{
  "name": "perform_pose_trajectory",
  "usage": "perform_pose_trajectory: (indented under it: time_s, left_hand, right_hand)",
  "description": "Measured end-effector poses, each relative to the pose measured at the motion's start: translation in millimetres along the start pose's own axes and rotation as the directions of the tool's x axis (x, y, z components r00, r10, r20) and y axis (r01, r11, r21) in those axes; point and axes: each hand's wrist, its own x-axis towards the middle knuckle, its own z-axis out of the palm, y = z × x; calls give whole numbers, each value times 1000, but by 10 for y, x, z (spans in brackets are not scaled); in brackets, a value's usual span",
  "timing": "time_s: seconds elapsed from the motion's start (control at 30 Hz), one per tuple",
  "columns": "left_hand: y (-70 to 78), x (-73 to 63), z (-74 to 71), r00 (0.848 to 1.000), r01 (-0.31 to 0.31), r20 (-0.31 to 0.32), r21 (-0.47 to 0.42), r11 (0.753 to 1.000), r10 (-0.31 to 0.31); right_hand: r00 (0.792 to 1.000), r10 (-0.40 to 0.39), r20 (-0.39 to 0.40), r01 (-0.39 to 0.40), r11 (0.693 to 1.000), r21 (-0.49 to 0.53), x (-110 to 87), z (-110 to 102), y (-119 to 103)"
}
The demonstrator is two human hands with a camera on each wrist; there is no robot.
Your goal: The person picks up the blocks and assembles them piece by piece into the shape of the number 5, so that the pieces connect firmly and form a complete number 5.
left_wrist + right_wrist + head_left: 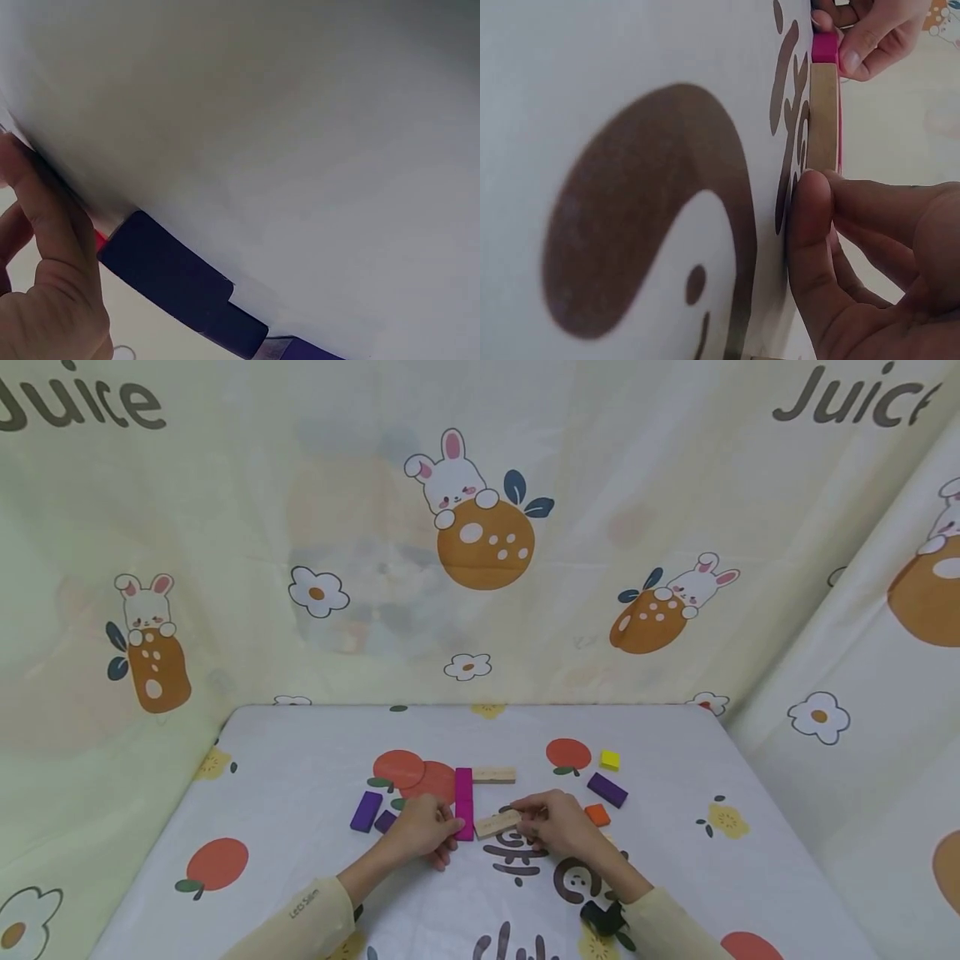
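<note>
My left hand [427, 828] pinches the near end of a magenta block [464, 810], thumb on top. It lies in line with another magenta block [463, 782], forming one strip. My right hand [558, 822] holds the right end of a plain wooden block [497, 824] between thumb and fingers. That block lies slightly slanted, its left end right at the magenta strip; in the right wrist view the wooden block [824, 112] runs up toward the magenta end. A second wooden block [493, 775] extends right from the strip's far end.
Left of the strip lie a purple block [366, 811] and a smaller dark purple block [386, 821]. To the right are a yellow block [610, 760], a dark purple block [607, 790] and an orange block [597, 814]. A printed cloth [300, 860] covers the table.
</note>
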Motion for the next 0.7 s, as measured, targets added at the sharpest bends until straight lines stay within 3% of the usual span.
perform_pose_trajectory:
  time_s: [0.7]
  left_hand:
    - [-28,15,21,1000,-22,-12,22,1000,23]
  right_hand:
    - [1000,15,-19,-15,1000,14,-3,35,-9]
